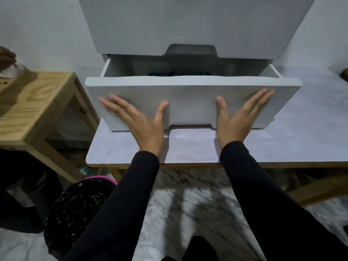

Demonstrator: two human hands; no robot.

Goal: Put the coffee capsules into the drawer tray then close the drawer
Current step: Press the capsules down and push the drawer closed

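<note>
A white drawer (192,95) stands partly pulled out of a white cabinet (188,25) that sits on a grey table (188,147). Just above the drawer's front edge I see the tops of several dark teal coffee capsules (178,73); the tray under them is hidden. My left hand (139,123) lies flat on the left part of the drawer front, fingers spread. My right hand (239,117) lies flat on the right part, fingers spread too. Neither hand holds anything.
A wooden side table (33,102) stands to the left, with another person's hand (6,57) on a white cloth at its far corner. A bin with a black bag and pink rim (79,204) sits on the marble floor below left.
</note>
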